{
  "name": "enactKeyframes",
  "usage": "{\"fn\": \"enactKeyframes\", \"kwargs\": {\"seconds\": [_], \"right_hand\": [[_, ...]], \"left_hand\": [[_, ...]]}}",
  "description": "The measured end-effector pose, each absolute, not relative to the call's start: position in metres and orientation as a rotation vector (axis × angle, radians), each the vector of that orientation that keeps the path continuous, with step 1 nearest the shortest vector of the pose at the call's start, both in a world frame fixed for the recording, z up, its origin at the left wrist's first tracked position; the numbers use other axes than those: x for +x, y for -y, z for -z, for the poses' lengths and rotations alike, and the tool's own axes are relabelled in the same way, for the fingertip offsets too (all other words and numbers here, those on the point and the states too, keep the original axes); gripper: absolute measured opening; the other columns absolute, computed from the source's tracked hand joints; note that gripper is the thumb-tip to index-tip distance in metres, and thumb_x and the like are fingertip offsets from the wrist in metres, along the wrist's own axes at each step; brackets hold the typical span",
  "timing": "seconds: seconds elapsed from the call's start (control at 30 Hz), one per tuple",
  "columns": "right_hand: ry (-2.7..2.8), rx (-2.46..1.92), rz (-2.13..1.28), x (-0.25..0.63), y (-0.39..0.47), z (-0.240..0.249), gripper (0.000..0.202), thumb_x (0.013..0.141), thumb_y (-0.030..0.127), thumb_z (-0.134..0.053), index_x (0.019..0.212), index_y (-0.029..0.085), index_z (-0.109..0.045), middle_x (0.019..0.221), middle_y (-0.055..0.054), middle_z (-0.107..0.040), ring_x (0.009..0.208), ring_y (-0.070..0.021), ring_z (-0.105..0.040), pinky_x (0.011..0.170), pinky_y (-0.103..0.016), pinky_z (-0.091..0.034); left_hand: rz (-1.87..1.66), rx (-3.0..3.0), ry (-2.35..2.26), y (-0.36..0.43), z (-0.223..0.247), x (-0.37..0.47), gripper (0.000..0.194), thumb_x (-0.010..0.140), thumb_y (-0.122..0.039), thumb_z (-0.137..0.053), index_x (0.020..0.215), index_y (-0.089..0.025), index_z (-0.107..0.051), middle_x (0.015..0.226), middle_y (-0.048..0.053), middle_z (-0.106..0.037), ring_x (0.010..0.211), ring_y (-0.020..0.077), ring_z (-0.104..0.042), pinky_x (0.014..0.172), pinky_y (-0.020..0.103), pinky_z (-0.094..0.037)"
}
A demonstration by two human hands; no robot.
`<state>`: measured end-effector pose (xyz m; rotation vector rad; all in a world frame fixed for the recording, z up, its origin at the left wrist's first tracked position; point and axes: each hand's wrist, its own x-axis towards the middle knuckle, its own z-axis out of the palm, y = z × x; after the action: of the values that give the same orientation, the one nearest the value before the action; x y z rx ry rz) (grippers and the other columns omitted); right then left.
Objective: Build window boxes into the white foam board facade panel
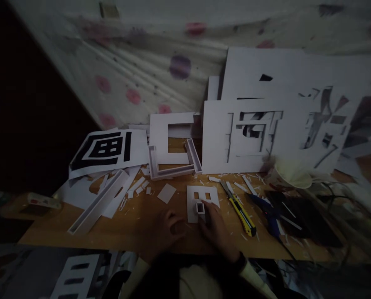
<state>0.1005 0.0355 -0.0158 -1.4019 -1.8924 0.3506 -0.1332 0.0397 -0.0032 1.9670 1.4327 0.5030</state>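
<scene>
A small white square foam-board tube (200,207) stands on a white board piece (192,214) with small rectangular cut-outs. My right hand (217,227) holds the tube between thumb and fingers. To the left, my left hand (170,230) hovers near the table edge, slightly blurred, its fingers curved and apart with nothing visible in them. A loose white square (166,193) lies just beyond my left hand. Right of the board piece rests a yellow utility knife (242,212) with its blade out. Beside the knife is a blue glue gun (268,209).
White boards with cut-out characters (216,137) lean against the curtained wall. A printed character sheet (107,149), a long white trough (98,203) and a bracket-shaped frame (173,171) lie left and centre. A bowl (289,176), dark slabs (313,220), cables and scraps occupy the right.
</scene>
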Motion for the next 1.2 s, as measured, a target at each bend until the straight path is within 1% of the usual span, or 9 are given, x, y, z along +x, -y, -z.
{"fn": "enactKeyframes", "kwargs": {"seconds": [0.13,0.27,0.33,0.47,0.6,0.7,0.9,1.03,1.2], "right_hand": [[1.892,-1.398,-0.323,0.099,-0.036,0.018,0.055,0.084,0.014,-0.054,0.138,0.02,-0.047,0.123,-0.014,-0.065,0.114,-0.0313,-0.059,0.097,-0.052,-0.051],[1.888,-1.385,-0.313,0.098,-0.036,0.019,0.053,0.084,0.014,-0.053,0.136,0.02,-0.048,0.123,-0.014,-0.066,0.113,-0.0314,-0.06,0.099,-0.053,-0.049],[1.886,-1.382,-0.314,0.098,-0.036,0.019,0.052,0.084,0.015,-0.053,0.136,0.02,-0.048,0.123,-0.014,-0.066,0.114,-0.0314,-0.059,0.101,-0.055,-0.048],[1.886,-1.392,-0.334,0.098,-0.037,0.019,0.053,0.083,0.014,-0.053,0.135,0.019,-0.048,0.123,-0.015,-0.066,0.113,-0.0317,-0.059,0.102,-0.055,-0.047],[1.893,-1.415,-0.376,0.098,-0.037,0.016,0.052,0.082,0.016,-0.055,0.134,0.018,-0.048,0.122,-0.016,-0.065,0.114,-0.0321,-0.058,0.101,-0.055,-0.047],[1.905,-1.421,-0.402,0.098,-0.037,0.013,0.051,0.083,0.016,-0.055,0.133,0.018,-0.049,0.121,-0.016,-0.065,0.113,-0.032,-0.059,0.101,-0.055,-0.046],[1.912,-1.421,-0.418,0.098,-0.036,0.007,0.047,0.084,0.017,-0.054,0.131,0.019,-0.05,0.119,-0.015,-0.065,0.112,-0.0319,-0.058,0.098,-0.054,-0.048],[1.916,-1.427,-0.409,0.097,-0.035,0.005,0.046,0.083,0.017,-0.054,0.129,0.018,-0.051,0.118,-0.015,-0.065,0.111,-0.0322,-0.058,0.099,-0.054,-0.047],[1.917,-1.417,-0.393,0.097,-0.036,0.006,0.047,0.083,0.016,-0.054,0.129,0.019,-0.052,0.117,-0.014,-0.066,0.11,-0.0315,-0.059,0.1,-0.054,-0.046]], "left_hand": [[-0.461,2.053,-1.42,-0.044,0.001,-0.13,0.035,0.072,-0.041,-0.081,0.105,-0.03,-0.078,0.106,0.007,-0.065,0.104,0.028,-0.061,0.093,0.045,-0.05],[-0.455,2.11,-1.409,-0.048,-0.002,-0.125,0.012,0.082,-0.033,-0.074,0.09,-0.027,-0.079,0.099,0.006,-0.066,0.098,0.0242,-0.062,0.088,0.041,-0.05],[-0.454,2.137,-1.405,-0.048,-0.002,-0.122,0.009,0.084,-0.031,-0.07,0.085,-0.025,-0.078,0.097,0.006,-0.067,0.095,0.0229,-0.062,0.087,0.04,-0.05],[-0.475,2.164,-1.398,-0.046,0.001,-0.118,0.01,0.086,-0.027,-0.067,0.081,-0.022,-0.073,0.096,0.005,-0.067,0.095,0.0228,-0.061,0.089,0.041,-0.05],[-0.564,2.103,-1.46,-0.044,-0.002,-0.124,0.014,0.09,-0.032,-0.062,0.081,-0.024,-0.07,0.093,0.003,-0.067,0.094,0.0211,-0.061,0.09,0.038,-0.049],[-0.659,2.003,-1.621,-0.039,-0.01,-0.136,0.021,0.093,-0.037,-0.058,0.085,-0.023,-0.07,0.096,0.004,-0.066,0.095,0.0213,-0.062,0.089,0.038,-0.049],[-0.708,1.826,-1.87,-0.02,-0.009,-0.141,0.027,0.085,-0.044,-0.063,0.072,-0.022,-0.073,0.083,0.004,-0.067,0.082,0.0218,-0.065,0.077,0.036,-0.051],[-0.699,1.8,-1.901,-0.011,0.003,-0.129,0.024,0.08,-0.041,-0.068,0.067,-0.022,-0.073,0.08,0.004,-0.068,0.082,0.0226,-0.066,0.078,0.038,-0.052],[-0.703,1.799,-1.953,-0.011,0.011,-0.124,0.025,0.082,-0.043,-0.066,0.07,-0.022,-0.073,0.081,0.006,-0.069,0.084,0.0245,-0.066,0.081,0.041,-0.052]]}}
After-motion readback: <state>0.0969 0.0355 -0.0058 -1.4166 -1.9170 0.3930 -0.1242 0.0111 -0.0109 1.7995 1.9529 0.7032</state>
